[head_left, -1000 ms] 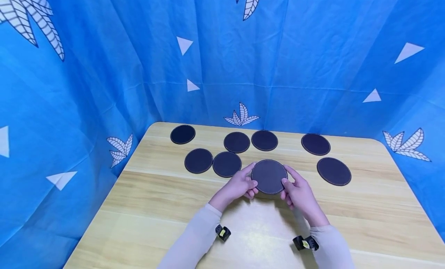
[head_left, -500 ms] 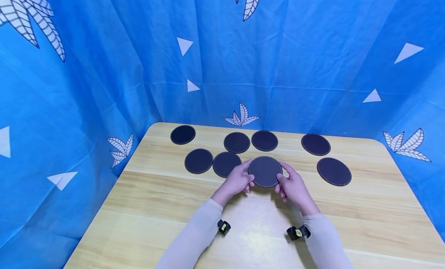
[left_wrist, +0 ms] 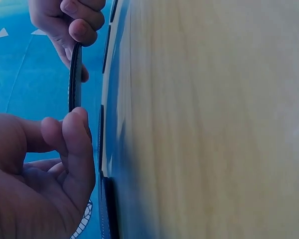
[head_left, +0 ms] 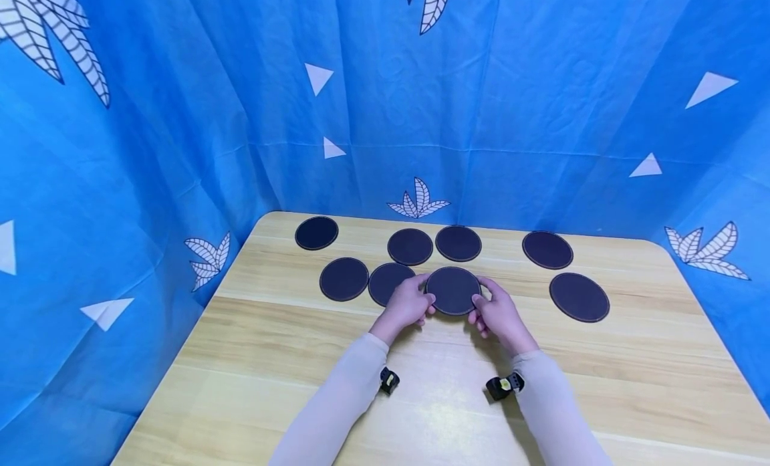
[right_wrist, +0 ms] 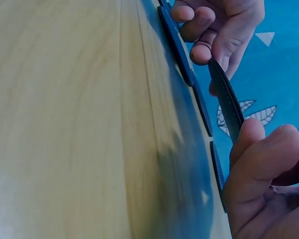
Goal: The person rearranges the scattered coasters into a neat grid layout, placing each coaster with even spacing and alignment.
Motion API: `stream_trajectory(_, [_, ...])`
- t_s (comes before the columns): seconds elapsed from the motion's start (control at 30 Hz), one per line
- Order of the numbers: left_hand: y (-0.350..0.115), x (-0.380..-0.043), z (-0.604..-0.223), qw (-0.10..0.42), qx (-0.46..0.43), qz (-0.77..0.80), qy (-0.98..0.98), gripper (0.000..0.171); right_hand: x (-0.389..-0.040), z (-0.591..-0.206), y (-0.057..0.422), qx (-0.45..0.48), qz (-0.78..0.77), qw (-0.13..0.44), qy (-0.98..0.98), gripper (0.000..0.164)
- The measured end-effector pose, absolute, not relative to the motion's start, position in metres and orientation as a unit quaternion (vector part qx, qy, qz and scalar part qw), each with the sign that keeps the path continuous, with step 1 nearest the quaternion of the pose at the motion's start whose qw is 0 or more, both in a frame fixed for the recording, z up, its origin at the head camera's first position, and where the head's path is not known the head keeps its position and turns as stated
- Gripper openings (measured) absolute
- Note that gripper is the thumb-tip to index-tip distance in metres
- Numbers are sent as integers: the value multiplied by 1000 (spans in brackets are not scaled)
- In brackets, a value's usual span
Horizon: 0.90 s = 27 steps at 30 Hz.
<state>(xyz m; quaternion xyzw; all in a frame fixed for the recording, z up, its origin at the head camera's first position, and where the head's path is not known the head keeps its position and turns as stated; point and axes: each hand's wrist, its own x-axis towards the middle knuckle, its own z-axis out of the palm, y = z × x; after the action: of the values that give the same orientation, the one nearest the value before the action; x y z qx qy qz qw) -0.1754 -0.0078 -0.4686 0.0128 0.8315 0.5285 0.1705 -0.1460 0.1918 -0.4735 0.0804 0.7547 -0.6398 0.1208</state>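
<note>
The left hand (head_left: 406, 302) and the right hand (head_left: 498, 317) share a dark, round, stitched leather-like disc (head_left: 453, 291) over the pale wood-grain tabletop (head_left: 240, 359), between its middle and its far edge. The left grip pinches the disc's left rim, thumb on top; the right grip pinches the right rim the same way. Both wrist views show the disc raised clear of the wood. Those views are dim, so it is hard to tell how far the fingers reach under it.

Seven similar dark round discs lie flat on the tabletop. The left hand partly covers a middle disc (head_left: 388, 283), which touches a neighbouring left disc (head_left: 344, 279). Just beyond the middle disc is a far centre disc (head_left: 410, 246), and right beside that, along the far edge, a fourth disc (head_left: 458, 243). A corner disc (head_left: 316, 233) lies near the far left corner. Toward the far right corner are a far right disc (head_left: 547, 250) by the far edge and a nearer right disc (head_left: 579, 297).

Pale cloth sleeves (head_left: 337, 399) cover the arms. Behind the far edge hangs a blue fabric backdrop (head_left: 541, 118) printed with white triangles and leaves.
</note>
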Motion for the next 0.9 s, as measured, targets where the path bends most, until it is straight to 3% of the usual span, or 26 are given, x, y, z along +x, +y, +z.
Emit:
stream_trajectory(0.47, [-13, -186, -470, 210, 25, 455, 865, 66, -159, -480, 181, 97, -626, 130, 763, 54])
stream_trajectory(0.9, [-27, -197, -475, 261, 15, 587, 767, 65, -166, -482, 175, 94, -593, 150, 786, 58])
